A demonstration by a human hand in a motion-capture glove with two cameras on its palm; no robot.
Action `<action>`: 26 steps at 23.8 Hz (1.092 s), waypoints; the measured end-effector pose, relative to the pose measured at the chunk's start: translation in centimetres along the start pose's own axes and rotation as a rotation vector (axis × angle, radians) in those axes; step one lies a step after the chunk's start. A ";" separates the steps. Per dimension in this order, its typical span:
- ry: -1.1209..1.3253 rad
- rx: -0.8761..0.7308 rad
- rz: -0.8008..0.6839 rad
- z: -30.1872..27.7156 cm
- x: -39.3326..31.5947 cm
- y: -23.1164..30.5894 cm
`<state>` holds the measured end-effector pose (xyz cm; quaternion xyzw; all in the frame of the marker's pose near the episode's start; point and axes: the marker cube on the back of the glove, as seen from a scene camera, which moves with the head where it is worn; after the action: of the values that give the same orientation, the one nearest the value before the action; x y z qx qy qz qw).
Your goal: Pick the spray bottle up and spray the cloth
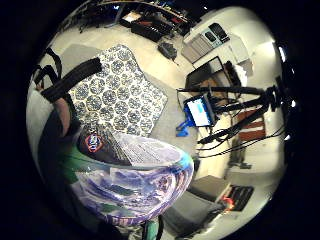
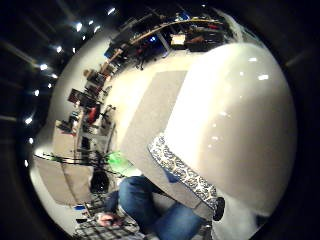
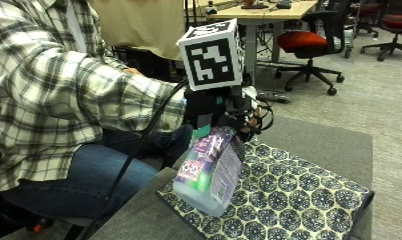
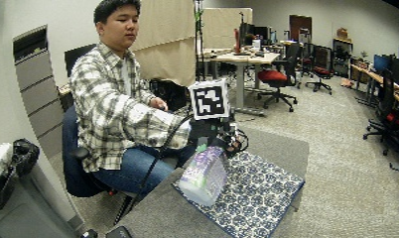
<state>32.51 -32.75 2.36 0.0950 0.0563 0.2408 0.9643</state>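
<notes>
My gloved right hand (image 3: 217, 112) grips the neck of a clear spray bottle (image 3: 209, 170) with a purple label and holds it tilted in the air above the table. Its base hangs over the near-left corner of a blue-and-white patterned cloth (image 3: 287, 195), which lies flat on the grey table (image 3: 321, 142). In the little finger side palm view the bottle (image 1: 132, 180) fills the space near the palm, with the cloth (image 1: 117, 92) spread beyond it. The thumb side palm view shows the bottle's white body (image 2: 235, 125) close up and an edge of the cloth (image 2: 182, 167). In the wide view the hand (image 4: 216, 131) holds the bottle (image 4: 205, 176) over the cloth (image 4: 252, 193).
The person sits at the table's left side, knees against its edge. A tripod with a lit screen (image 1: 200, 111) stands on the floor beyond the table. Office chairs (image 3: 314, 42) and desks fill the room behind. Bare grey tabletop lies around the cloth.
</notes>
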 end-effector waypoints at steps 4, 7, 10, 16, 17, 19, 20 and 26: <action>-0.264 0.068 0.087 -2.1 0.4 -0.2; -0.434 0.124 0.119 -3.5 0.7 -0.2; -0.592 0.185 0.119 -4.7 0.5 -0.2; -0.901 0.280 0.058 -5.9 -2.2 -0.9; -0.944 0.286 0.042 -5.9 -2.9 -1.2; -1.007 0.291 0.006 -5.6 -4.2 -2.0; -1.029 0.293 -0.012 -5.5 -4.8 -2.4; -1.191 0.357 -0.064 -4.2 -7.4 -6.5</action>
<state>28.35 -41.21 -2.66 0.3708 -0.4490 0.1045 0.8062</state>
